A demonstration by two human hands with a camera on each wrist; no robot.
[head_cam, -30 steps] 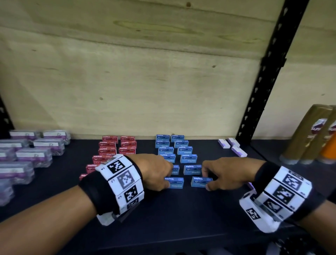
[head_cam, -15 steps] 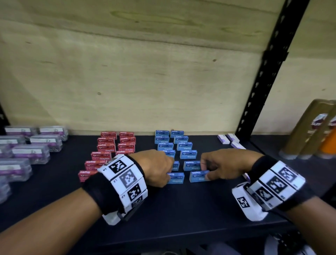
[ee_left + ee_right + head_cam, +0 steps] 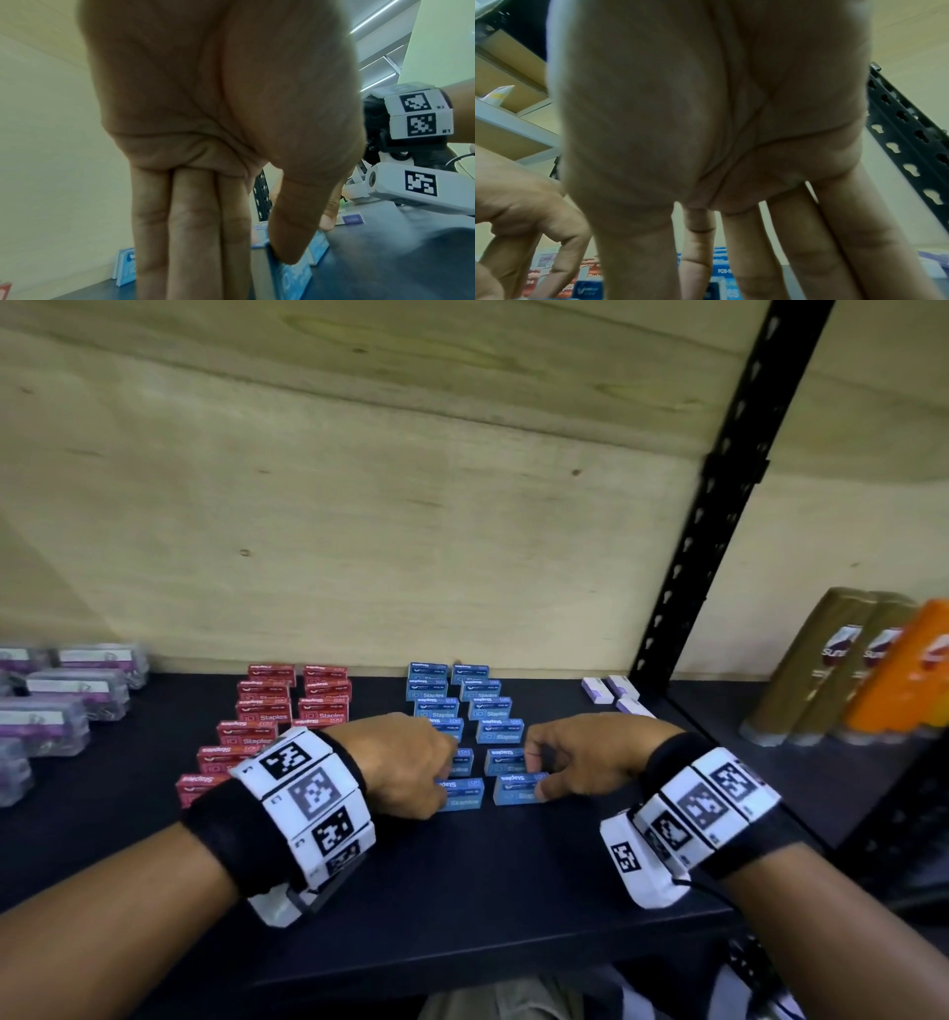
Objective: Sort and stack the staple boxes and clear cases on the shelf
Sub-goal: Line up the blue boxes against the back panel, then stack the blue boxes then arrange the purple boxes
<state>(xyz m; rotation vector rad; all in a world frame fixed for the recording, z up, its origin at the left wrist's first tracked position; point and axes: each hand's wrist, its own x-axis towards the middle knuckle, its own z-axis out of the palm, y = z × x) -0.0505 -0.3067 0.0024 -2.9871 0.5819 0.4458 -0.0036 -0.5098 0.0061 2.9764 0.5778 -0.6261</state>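
Observation:
Blue staple boxes (image 3: pixel 488 711) stand in two columns at mid-shelf, red staple boxes (image 3: pixel 267 711) in two columns to their left. Clear cases (image 3: pixel 61 711) with purple labels lie at the far left. My left hand (image 3: pixel 436 778) bends down over the front-left blue box (image 3: pixel 462 797). The left wrist view shows the left hand (image 3: pixel 246 259) pinching that box (image 3: pixel 293 282) between thumb and fingers. My right hand (image 3: pixel 539 770) pinches the front-right blue box (image 3: pixel 513 789), thumb at its right end. The right wrist view shows the right hand (image 3: pixel 670 270) pointing down over this box (image 3: pixel 727 292).
Three small white-and-purple boxes (image 3: pixel 611 693) lie at the back right beside the black upright post (image 3: pixel 719 505). Brown and orange tubes (image 3: pixel 847 670) lean on the neighbouring shelf to the right. A plywood panel (image 3: pixel 359 505) closes the back. The dark shelf front (image 3: pixel 462 891) lies bare.
Both hands stay on the two front blue boxes. The right hand's box has shifted slightly left, narrowing the gap between the two. The head view has drifted a little.

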